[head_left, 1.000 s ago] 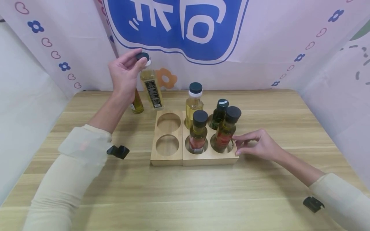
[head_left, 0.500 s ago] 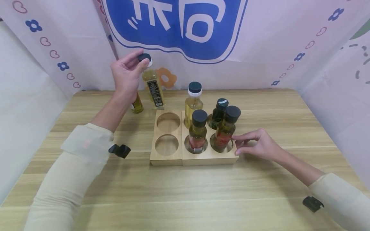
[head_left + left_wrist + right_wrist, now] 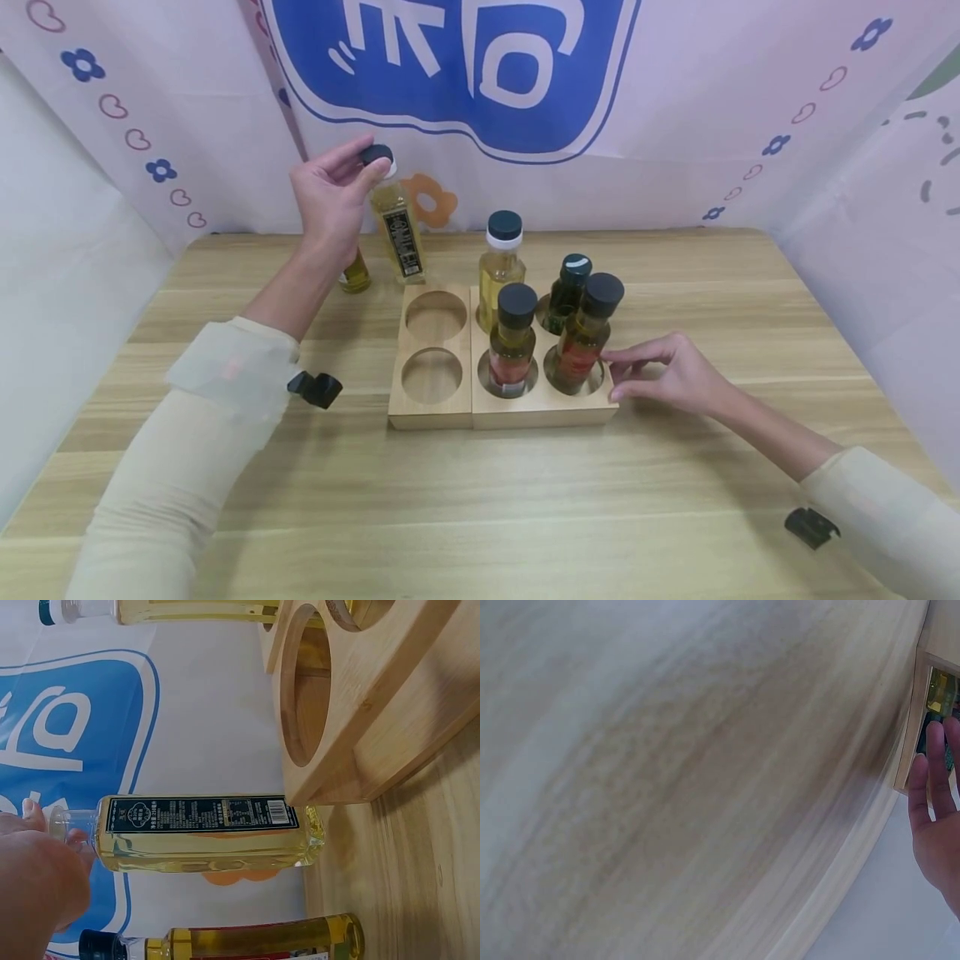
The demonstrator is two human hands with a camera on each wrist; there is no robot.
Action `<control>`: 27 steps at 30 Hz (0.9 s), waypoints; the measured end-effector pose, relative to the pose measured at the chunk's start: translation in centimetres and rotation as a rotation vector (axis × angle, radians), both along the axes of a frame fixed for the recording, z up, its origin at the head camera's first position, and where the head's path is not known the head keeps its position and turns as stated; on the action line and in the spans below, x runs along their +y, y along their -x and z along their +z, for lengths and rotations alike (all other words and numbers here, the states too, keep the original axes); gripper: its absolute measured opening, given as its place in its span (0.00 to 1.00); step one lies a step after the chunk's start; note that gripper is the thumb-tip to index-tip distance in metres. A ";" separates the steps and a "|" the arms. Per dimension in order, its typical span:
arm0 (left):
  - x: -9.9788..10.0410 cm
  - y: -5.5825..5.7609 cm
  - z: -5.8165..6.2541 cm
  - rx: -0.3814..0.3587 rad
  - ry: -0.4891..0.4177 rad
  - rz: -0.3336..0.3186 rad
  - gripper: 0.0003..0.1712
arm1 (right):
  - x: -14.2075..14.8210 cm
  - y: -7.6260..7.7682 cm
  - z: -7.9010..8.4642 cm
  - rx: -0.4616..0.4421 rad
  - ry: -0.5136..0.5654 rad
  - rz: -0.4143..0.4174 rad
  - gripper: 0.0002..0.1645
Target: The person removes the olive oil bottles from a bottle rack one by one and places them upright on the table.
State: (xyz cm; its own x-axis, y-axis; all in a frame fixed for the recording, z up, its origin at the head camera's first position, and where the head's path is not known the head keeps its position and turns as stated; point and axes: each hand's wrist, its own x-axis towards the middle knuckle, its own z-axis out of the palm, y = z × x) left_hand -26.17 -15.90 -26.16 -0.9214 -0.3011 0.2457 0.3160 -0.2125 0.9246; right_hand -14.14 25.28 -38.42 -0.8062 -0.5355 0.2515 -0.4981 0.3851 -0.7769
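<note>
My left hand (image 3: 330,196) pinches the dark cap of a clear square bottle (image 3: 402,237) of pale yellow oil. This bottle stands nearly upright behind the left part of a wooden bottle rack (image 3: 435,417); its base comes close to the rack's back corner. In the left wrist view its black label (image 3: 202,814) shows. My right hand (image 3: 671,375) holds the rack's right end, thumb low and fingers at the top edge. Two red-labelled bottles (image 3: 512,358), a pale oil bottle (image 3: 501,279) and a small dark green bottle (image 3: 567,296) stand in the rack.
Two round holes (image 3: 432,375) at the rack's left hold no bottle. Another oil bottle (image 3: 255,941) with a black cap stands left of the held one, partly hidden by my wrist in the head view. A printed cloth (image 3: 675,108) hangs behind the table (image 3: 480,517).
My left hand and the clear bottle have shifted slightly right, toward the rack. The right hand stays at the rack's end, and the view has tilted a little.
</note>
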 end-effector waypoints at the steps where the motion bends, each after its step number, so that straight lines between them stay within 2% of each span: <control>1: 0.0 0.1 -0.1 -0.003 -0.002 0.000 0.21 | 0.0 0.0 0.0 -0.001 0.001 0.002 0.27; 8: -0.1 0.3 -0.5 -0.033 -0.004 0.003 0.20 | 0.0 -0.1 0.1 -0.004 -0.004 -0.002 0.27; 14: -0.1 0.5 -0.9 -0.028 0.009 0.018 0.19 | 0.1 -0.1 0.0 0.004 -0.004 -0.001 0.27; 27: -0.2 0.8 -1.6 -0.040 0.045 0.030 0.23 | 0.0 0.0 0.1 0.004 -0.008 -0.009 0.27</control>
